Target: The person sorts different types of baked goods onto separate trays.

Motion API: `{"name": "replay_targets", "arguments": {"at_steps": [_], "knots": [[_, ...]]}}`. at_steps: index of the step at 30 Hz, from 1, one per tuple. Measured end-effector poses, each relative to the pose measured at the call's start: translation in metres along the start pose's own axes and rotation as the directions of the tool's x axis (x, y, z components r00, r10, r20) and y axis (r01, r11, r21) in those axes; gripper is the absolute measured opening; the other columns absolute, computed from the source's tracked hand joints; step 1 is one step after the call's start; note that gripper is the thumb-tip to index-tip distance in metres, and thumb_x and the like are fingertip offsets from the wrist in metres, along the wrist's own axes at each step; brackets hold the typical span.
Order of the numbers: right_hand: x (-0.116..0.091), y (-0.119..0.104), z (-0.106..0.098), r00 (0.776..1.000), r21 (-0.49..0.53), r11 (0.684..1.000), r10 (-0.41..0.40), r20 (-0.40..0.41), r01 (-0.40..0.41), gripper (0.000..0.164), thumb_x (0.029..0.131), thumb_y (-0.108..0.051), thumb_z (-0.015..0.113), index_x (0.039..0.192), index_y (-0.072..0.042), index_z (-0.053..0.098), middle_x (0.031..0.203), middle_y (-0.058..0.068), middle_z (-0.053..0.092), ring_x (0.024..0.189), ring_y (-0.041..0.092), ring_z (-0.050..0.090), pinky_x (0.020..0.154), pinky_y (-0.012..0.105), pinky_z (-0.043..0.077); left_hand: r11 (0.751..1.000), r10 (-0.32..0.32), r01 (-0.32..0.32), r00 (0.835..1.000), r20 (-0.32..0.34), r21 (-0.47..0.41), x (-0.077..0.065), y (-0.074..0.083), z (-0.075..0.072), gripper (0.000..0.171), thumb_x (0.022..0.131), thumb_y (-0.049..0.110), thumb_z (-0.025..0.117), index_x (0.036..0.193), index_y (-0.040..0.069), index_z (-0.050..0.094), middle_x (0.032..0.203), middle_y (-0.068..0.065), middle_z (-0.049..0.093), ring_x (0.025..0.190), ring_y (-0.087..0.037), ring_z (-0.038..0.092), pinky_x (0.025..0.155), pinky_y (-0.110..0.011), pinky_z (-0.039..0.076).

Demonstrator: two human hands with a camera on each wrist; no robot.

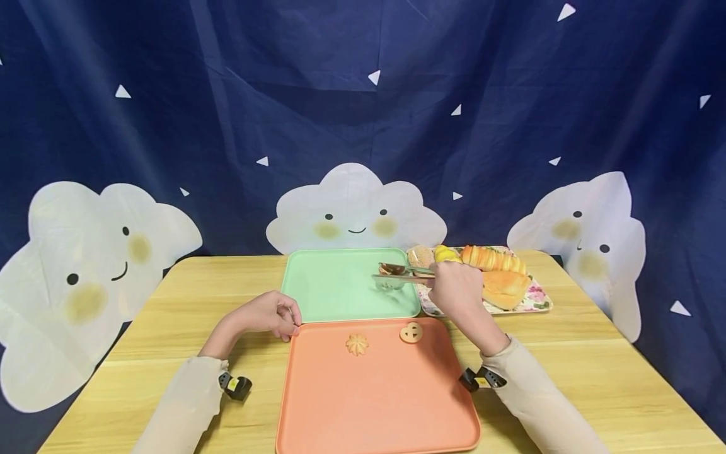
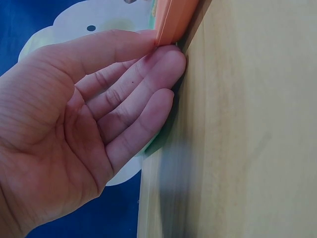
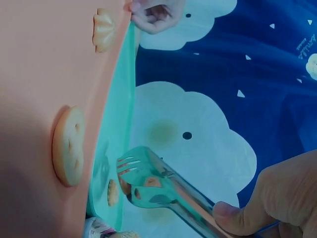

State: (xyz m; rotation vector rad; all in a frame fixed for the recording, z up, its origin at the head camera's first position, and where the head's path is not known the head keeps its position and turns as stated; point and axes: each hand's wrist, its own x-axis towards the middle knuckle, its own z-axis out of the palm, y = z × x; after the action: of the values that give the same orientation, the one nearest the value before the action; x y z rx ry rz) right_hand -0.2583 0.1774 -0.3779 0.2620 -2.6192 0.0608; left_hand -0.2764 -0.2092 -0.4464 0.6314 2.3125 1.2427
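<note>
The orange tray (image 1: 374, 397) lies on the table (image 1: 601, 366), and the green tray (image 1: 334, 284) sits just beyond its far edge. The right grip (image 1: 458, 289) is curled round the tongs (image 3: 185, 191), whose tips hang over the green tray, beyond the right half of the orange tray's far edge. A small brown piece (image 1: 394, 269) shows at those tips, seemingly nipped between them; the metal hides much of it, so how firmly it sits I cannot tell. The left grip (image 1: 272, 314) pinches the orange tray's far left corner between thumb and fingertips.

On the orange tray, near its far edge, lie a flower-shaped biscuit (image 1: 357, 344) and, to the right, a pretzel-shaped biscuit (image 1: 411, 332). Past its far right corner, a flowered tray (image 1: 537, 296) bears a long roll (image 1: 493, 258) and other breads.

For good handling, an even, moderate squeeze seems best: too light and the piece may slip, too hard and it may spring out. Any release should come with the tips low, clear of the raised rims. The left grip would do well to steady the orange tray's corner without lifting it, lest the biscuits slide.
</note>
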Motion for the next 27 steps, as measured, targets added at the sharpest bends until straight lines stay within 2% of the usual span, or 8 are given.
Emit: {"name": "replay_targets", "arguments": {"at_steps": [4, 10, 18, 27], "knots": [[-0.0001, -0.0006, -0.0012, 1.000, -0.008, 1.000, 0.003, 0.024, -0.002, 0.026, 0.077, -0.013, 0.082, 0.062, -0.014, 0.062, 0.053, 0.002, 0.051, 0.045, 0.022, 0.045, 0.038, 0.037, 0.028, 1.000, -0.001, 0.001, 1.000, 0.002, -0.001, 0.0001, -0.0008, 0.0001, 0.015, 0.084, 0.005, 0.078, 0.092, -0.003, 0.069, 0.072, -0.015, 0.073, 0.066, -0.021, 0.072, 0.061, -0.032, 0.057], [0.0002, -0.0008, -0.0015, 0.997, -0.022, 1.000, 0.014, 0.074, -0.013, 0.022, 0.078, -0.015, 0.082, 0.065, -0.013, 0.065, 0.054, 0.004, 0.054, 0.046, 0.024, 0.049, 0.038, 0.039, 0.031, 1.000, -0.001, 0.001, 1.000, -0.001, 0.004, 0.0001, -0.0002, 0.0006, 0.014, 0.084, 0.005, 0.078, 0.092, -0.004, 0.069, 0.073, -0.017, 0.073, 0.066, -0.021, 0.071, 0.061, -0.031, 0.057], [-0.0001, 0.0000, -0.0022, 0.996, -0.014, 1.000, 0.017, 0.092, -0.016, 0.022, 0.079, -0.015, 0.082, 0.066, -0.012, 0.065, 0.054, 0.004, 0.052, 0.046, 0.023, 0.047, 0.038, 0.036, 0.028, 1.000, 0.001, -0.001, 1.000, -0.004, 0.010, 0.0006, 0.0000, 0.0008, 0.015, 0.084, 0.005, 0.078, 0.092, -0.003, 0.069, 0.073, -0.017, 0.073, 0.066, -0.022, 0.072, 0.061, -0.032, 0.057], [0.0005, 0.0024, -0.0053, 0.996, 0.014, 1.000, 0.006, 0.091, -0.007, 0.016, 0.078, -0.017, 0.083, 0.073, -0.013, 0.068, 0.060, 0.005, 0.059, 0.048, 0.024, 0.051, 0.040, 0.040, 0.037, 1.000, 0.008, -0.008, 1.000, 0.004, 0.005, 0.0003, -0.0009, 0.0002, 0.015, 0.084, 0.004, 0.078, 0.092, -0.004, 0.069, 0.074, -0.018, 0.073, 0.066, -0.022, 0.072, 0.061, -0.032, 0.057]]}}
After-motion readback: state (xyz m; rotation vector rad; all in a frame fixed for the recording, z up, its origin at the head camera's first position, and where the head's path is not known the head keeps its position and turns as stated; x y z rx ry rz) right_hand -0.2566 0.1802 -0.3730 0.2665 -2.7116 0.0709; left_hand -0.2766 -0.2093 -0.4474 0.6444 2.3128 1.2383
